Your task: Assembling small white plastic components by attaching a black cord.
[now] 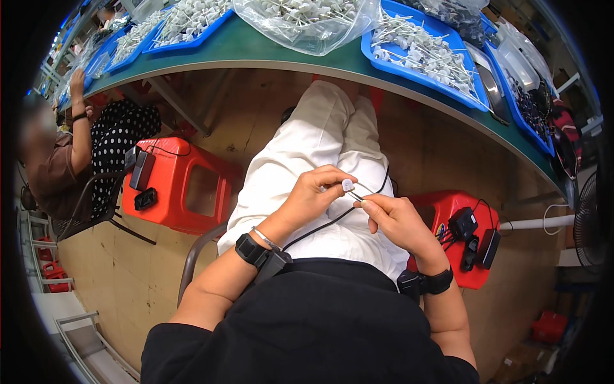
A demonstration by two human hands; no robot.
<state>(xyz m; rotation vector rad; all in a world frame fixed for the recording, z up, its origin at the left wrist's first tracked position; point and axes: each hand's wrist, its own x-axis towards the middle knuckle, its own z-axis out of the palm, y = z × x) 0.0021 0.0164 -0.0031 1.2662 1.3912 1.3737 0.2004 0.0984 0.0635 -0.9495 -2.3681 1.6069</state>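
Observation:
Above my lap, both hands meet at a small white plastic piece (pixel 348 185) with thin, pale stems or wires running off it. My left hand (pixel 314 194) pinches the white piece between thumb and fingers. With thumb and forefinger, my right hand (pixel 398 221) grips the thin stems (pixel 357 196) just right of it. Exactly how the stems join the white piece is too small to make out. Each wrist wears a black band with a device. Across my white trousers (pixel 307 150) runs a black cable (pixel 329 223).
Ahead, a green table (pixel 268 52) bears a plastic bag (pixel 307 32) and blue trays (pixel 412 64) of similar white stemmed pieces. Red stools with black devices flank me: one left (pixel 163 205), one right (pixel 448 217). A person (pixel 61 153) sits far left; a fan (pixel 588 217) stands right.

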